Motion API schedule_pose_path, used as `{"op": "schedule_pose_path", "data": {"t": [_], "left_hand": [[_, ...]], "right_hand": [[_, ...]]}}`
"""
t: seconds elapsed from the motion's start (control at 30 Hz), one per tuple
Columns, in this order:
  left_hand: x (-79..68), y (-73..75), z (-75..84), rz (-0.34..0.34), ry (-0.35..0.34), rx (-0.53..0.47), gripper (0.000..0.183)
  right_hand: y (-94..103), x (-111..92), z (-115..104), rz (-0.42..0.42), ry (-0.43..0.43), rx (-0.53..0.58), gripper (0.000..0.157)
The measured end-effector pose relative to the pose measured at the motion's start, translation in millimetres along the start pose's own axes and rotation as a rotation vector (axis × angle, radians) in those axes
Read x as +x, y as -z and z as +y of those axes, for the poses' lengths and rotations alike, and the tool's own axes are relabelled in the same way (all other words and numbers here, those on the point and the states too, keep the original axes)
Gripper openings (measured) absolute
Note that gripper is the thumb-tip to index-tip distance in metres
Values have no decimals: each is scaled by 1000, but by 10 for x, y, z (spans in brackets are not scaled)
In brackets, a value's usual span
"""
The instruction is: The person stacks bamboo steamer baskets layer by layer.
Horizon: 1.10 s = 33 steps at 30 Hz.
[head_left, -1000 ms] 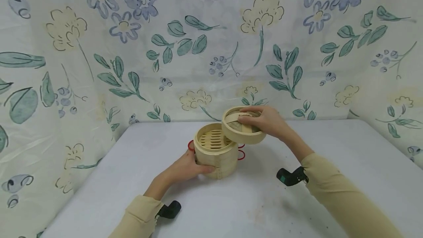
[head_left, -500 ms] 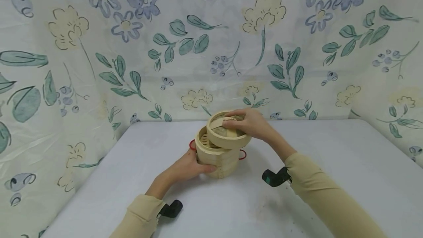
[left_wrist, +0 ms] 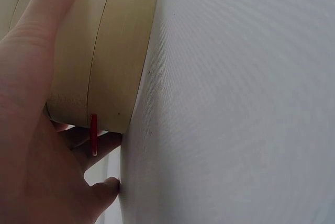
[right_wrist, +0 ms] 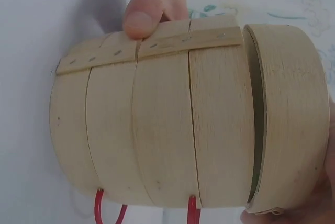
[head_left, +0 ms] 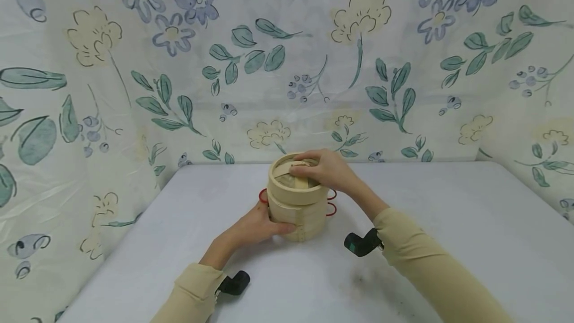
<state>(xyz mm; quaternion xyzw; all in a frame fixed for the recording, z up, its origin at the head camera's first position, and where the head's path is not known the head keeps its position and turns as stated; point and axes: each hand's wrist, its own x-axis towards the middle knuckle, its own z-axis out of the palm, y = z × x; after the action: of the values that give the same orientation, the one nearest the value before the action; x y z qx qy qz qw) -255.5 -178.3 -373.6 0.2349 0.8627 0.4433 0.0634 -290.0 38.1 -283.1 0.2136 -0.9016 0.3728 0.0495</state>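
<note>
A round bamboo steamer [head_left: 310, 219] of stacked tiers stands upright on the white table, with red loops [head_left: 331, 209] at its sides. My left hand [head_left: 253, 226] grips it low on the left, thumb across the front and fingers behind. My right hand [head_left: 331, 169] pinches the woven top of the steamer lid [head_left: 291, 196], which sits over the steamer's mouth. In the right wrist view a narrow dark gap shows between the lid [right_wrist: 293, 114] and the top tier [right_wrist: 220, 114]. The steamer's inside is hidden beneath the lid.
The white table [head_left: 448, 223] spreads out on every side of the steamer. Behind it hangs a floral-printed white cloth [head_left: 309, 128]. Black wrist cameras [head_left: 362, 243] stick out under both forearms.
My right hand has carried the lid left and down over the steamer, covering the slatted inside that showed before. My left hand keeps its grip in nearly the same spot.
</note>
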Motion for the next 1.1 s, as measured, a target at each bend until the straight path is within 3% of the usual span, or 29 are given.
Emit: {"op": "schedule_pose_path", "data": {"t": [0.23,0.6,1.1], "left_hand": [[-2,2,24,-8,16,0,86],[25,22,47,-12,-25,0,86],[5,-4,9,1,9,-1,87]], "right_hand": [[-62,-15,-43,5,1,-14,49],[-81,-62,-51,24,-52,30,53],[-122,-75,6,0,-118,88,54]]}}
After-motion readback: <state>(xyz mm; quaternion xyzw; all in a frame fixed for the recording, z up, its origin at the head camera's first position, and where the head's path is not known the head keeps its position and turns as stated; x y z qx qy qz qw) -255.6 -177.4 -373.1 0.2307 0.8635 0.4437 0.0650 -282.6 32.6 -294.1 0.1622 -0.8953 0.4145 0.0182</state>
